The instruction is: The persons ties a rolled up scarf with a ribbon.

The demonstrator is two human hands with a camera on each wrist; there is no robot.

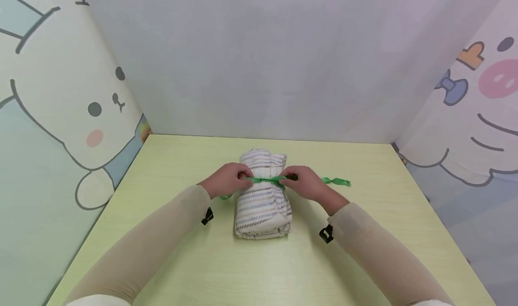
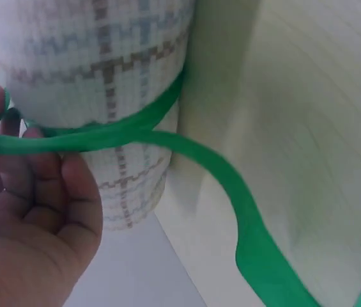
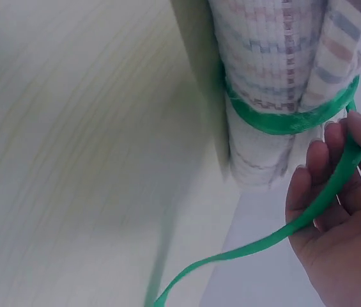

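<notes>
A folded, rolled cloth with woven stripes lies lengthwise in the middle of the table. Round its waist runs a green ribbon, crossed or knotted on top. My left hand pinches the ribbon at the cloth's left side between thumb and fingers. From the right, my right hand pinches the other length near the knot. In the left wrist view, a loose ribbon tail curves down past the cloth to the table. The right wrist view shows the other ribbon tail trailing across the fingers.
The pale yellow-green table extends around the cloth. Behind it hangs a plain light curtain. Cartoon-printed panels stand along the left and right sides. Small black clips hang below each sleeve cuff.
</notes>
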